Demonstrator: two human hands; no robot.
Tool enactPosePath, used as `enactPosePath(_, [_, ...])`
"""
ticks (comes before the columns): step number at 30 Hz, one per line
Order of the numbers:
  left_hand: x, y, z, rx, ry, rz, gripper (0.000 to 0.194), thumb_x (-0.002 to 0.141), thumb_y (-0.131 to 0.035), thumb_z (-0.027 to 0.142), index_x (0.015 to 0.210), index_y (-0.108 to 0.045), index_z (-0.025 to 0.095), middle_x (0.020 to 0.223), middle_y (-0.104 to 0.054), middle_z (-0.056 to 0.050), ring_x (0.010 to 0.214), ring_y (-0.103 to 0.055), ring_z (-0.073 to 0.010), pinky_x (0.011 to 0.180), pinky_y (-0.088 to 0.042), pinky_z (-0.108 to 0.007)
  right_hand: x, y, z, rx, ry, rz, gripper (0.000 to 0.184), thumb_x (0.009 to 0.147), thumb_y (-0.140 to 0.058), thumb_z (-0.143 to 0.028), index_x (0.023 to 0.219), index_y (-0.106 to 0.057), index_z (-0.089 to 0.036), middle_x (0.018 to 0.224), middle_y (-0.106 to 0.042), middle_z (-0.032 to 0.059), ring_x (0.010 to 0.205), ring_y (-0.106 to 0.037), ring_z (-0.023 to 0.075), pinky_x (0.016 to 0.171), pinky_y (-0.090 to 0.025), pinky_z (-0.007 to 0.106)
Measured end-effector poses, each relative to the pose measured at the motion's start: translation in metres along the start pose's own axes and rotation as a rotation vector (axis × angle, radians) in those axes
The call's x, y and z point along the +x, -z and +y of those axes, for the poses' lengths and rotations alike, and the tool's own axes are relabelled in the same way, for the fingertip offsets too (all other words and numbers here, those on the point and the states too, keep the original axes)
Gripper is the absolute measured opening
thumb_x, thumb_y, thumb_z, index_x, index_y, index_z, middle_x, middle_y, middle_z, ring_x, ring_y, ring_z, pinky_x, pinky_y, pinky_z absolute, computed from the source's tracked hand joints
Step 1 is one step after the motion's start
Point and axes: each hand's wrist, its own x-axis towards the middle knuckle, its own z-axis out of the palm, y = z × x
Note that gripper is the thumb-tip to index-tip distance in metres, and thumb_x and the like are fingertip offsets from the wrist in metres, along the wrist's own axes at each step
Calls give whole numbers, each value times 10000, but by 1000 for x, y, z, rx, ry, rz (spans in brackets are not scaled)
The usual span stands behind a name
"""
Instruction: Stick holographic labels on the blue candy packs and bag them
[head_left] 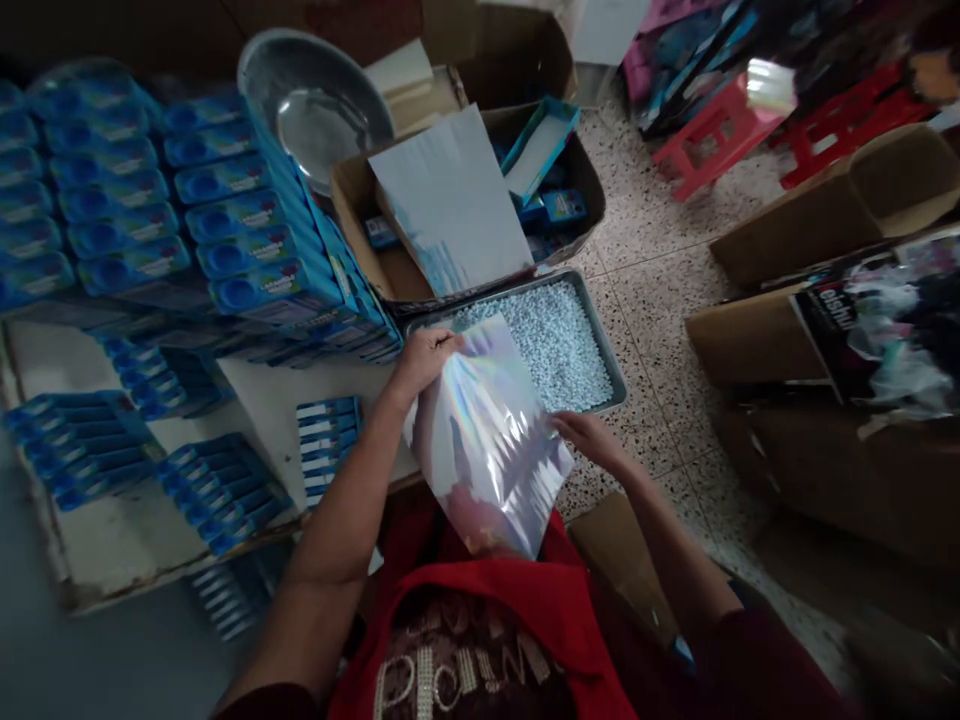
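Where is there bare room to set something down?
Bare floor between the tray of pellets and the cardboard boxes at right; the near corner of the table, beside the small blue packs. The table's back is crowded with tall box stacks.

Bottom centre, the shirt (465, 665) bears a pale "P"; at right, a black panel (834, 335) reads partly "esh"; upper-left blue boxes' (244, 250) labels are too blurred.

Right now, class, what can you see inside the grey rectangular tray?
Small pale beads show in the grey rectangular tray. The iridescent sheet and left hand cover its near-left part, so the contents there cannot be seen.
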Motion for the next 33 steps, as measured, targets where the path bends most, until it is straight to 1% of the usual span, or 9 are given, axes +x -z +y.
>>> enactPosePath(2, [-11,6,-10,-18,62,-8,445,857,-629,571,766,-731,147,706,-657,-13,722,-565,-176,661,-375,-275,25,-11,-19,-34,100,139,413,987,-641,-571,1230,-761,-260,1074,-803,97,942,-755,260,859,-628,414])
enactPosePath(4, [-20,13,-15,-33,88,-1,469,846,-651,604,749,-720,150,681,-630,1,706,-540,-167,659,-368,-274,52,-19,-51,-35,295,286,502,1000,-683,-474,1461,-647,-279,1390,-725,139,1231,-716,290,1018,-617,471])
enactPosePath(8, [-33,28,-11,-40,39,22,550,863,-672,682,762,-720,143,703,-630,2,736,-543,-160,694,-377,-271,103,-18,-127,-175,676,190,447,1055,-661,-370,1492,-663,-277,1566,-628,105,1489,-568,272,1241,-488,484])
enactPosePath(14, [-44,51,6,7,-142,61,530,921,-666,667,775,-740,162,758,-683,-25,785,-604,-183,761,-444,-297,140,1,-183,-171,707,-71,297,1009,-742,-417,1211,-841,-224,1071,-805,48,911,-733,169,897,-592,338])
enactPosePath(19, [-56,67,13,-9,-300,31,407,928,-728,561,777,-776,186,790,-706,-31,797,-645,-188,782,-490,-313,140,13,-199,-47,596,-237,369,852,-883,-494,1074,-876,-198,895,-817,21,778,-675,160,704,-539,301])
enactPosePath(23, [-62,73,19,48,-316,28,249,903,-793,426,816,-809,193,858,-762,-45,845,-700,-205,812,-526,-327,129,24,-214,-130,523,-310,301,851,-874,-475,964,-887,-197,717,-753,-10,676,-611,136,618,-464,290])
enactPosePath(27, [-66,66,40,243,-272,175,63,916,-793,272,922,-819,215,931,-807,-43,941,-741,-241,1041,-537,-430,113,41,-230,-219,502,-224,221,873,-864,-413,886,-881,-193,653,-716,-9,653,-590,127,615,-423,290])
enactPosePath(30, [-70,50,62,399,-380,358,156,986,-743,242,1131,-793,269,1118,-811,-47,1168,-717,-277,1283,-357,-546,105,57,-236,-206,491,-187,239,861,-886,-424,856,-865,-186,638,-688,-9,642,-565,122,607,-406,288])
enactPosePath(33, [-70,34,71,426,-511,448,229,1040,-707,339,1258,-748,283,1256,-778,-66,1282,-663,-295,1332,-249,-594,100,65,-236,-100,466,-203,306,862,-886,-483,833,-835,-183,632,-657,-10,625,-538,121,584,-407,286])
